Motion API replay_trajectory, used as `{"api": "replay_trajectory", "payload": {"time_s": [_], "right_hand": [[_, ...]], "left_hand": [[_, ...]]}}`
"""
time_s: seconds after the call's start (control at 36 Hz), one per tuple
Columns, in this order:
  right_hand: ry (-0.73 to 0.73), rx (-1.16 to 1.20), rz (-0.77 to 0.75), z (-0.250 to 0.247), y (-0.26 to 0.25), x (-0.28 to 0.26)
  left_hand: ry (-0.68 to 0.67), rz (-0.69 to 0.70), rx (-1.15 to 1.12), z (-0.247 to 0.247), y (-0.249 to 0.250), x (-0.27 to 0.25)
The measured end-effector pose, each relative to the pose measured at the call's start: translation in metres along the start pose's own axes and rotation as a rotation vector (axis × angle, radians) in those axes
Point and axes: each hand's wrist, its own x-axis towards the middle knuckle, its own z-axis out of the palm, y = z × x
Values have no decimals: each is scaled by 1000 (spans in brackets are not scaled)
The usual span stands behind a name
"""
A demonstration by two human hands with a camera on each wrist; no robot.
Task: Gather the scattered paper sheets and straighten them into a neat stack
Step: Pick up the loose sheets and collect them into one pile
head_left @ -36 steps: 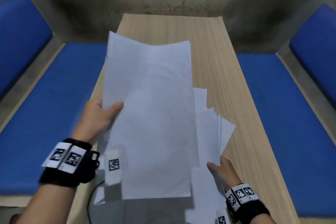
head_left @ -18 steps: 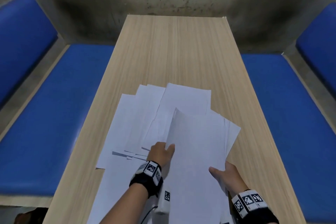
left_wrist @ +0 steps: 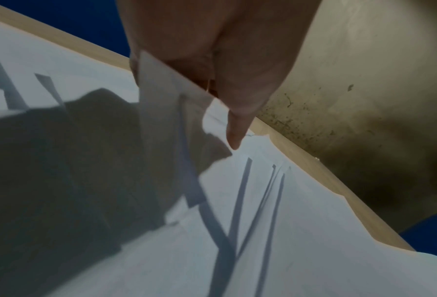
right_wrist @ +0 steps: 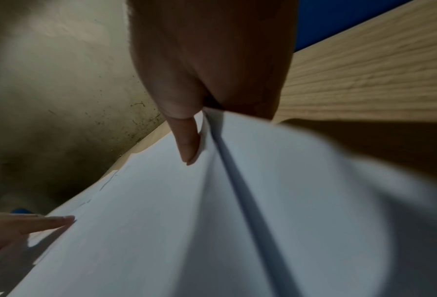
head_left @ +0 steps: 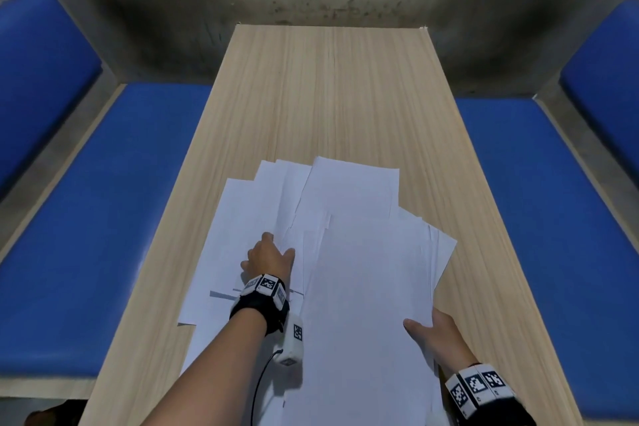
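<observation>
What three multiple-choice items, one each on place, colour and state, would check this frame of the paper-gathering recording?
1. Where do the paper sheets lie?
A. On the near half of the wooden table
B. On a blue cushion
C. On the floor

2. What colour are the seat cushions beside the table?
A. Red
B. Blue
C. Grey

3. What is the right hand doing?
A. Resting flat on bare wood
B. Hanging idle off the table
C. Holding the edge of the right-hand bundle

Answers:
1 A: the head view shows the fanned sheets on the near end of the table, the far end bare wood.
2 B: blue cushions flank the table on both sides.
3 C: the right wrist view shows the thumb on top of the sheets' edge.
</observation>
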Motion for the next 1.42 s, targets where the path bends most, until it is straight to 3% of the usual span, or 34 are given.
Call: {"api": "replay_trajectory", "payload": {"time_s": [0.33, 0.64, 0.78, 0.89, 1.14, 1.31, 1.42], "right_hand": [[9, -10, -7, 1, -1, 5], [7, 3, -24, 4, -7, 3], [3, -10, -29, 8, -12, 1], [4, -37, -26, 9, -12, 3], [9, -93, 4, 8, -11, 5], [9, -119, -11, 11, -17, -1], [6, -137, -14, 11, -18, -2]], "left_hand": [[82, 23, 159, -10, -20, 7], [112, 87, -8, -28, -29, 15], [-17, 13, -252, -35, -22, 18], [-62, 74, -336, -45, -22, 19], [98, 199, -153, -95, -32, 29], [319, 387, -111, -144, -33, 8], [389, 504, -162, -176, -24, -20]]}}
